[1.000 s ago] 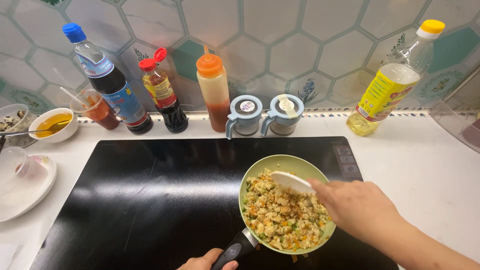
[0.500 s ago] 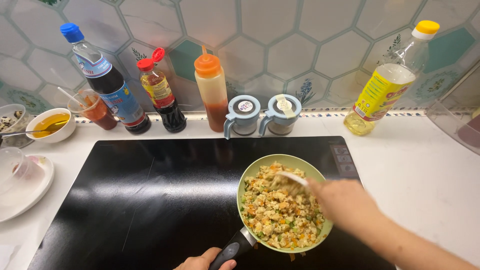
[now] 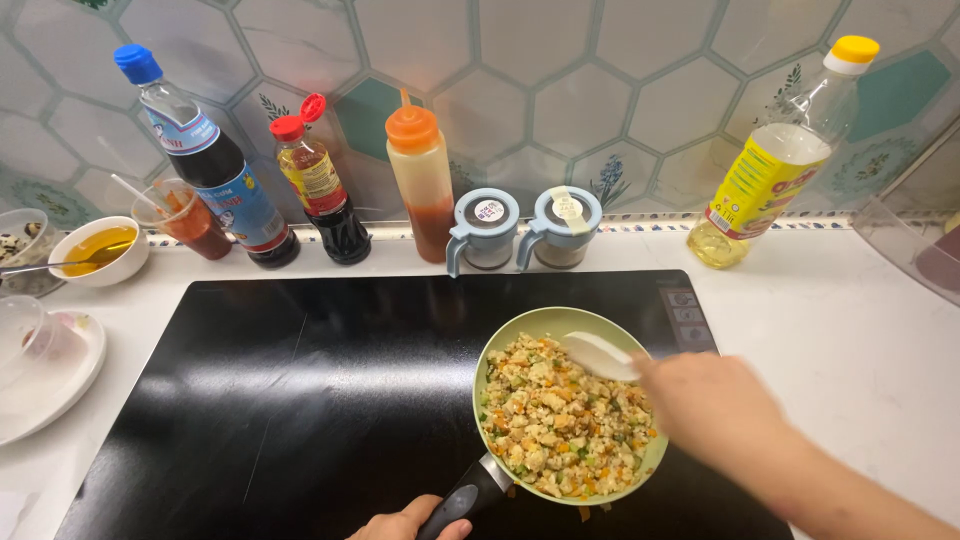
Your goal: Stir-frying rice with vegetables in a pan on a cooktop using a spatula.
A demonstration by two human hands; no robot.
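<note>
Head: spatula (image 3: pixel 598 356) now lower w/ right hand (image 3: pixel 712 410)

Glossy black glass cooktop (image 3: pixel 300 400); on it, pale green pan (image 3: pixel 500 360) with smooth coated rim, matt dark handle (image 3: pixel 462 500), probably plastic. White spatula (image 3: pixel 598 356), smooth, looks plastic; glazed tiles (image 3: pixel 560 60) behind.

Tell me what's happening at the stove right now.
A person is working a small green pan of chopped, fried-rice-like food on a black cooktop. The left hand grips the pan's dark handle, and the right hand holds a white spatula in the food. Sauce bottles stand along the tiled wall behind.
</note>
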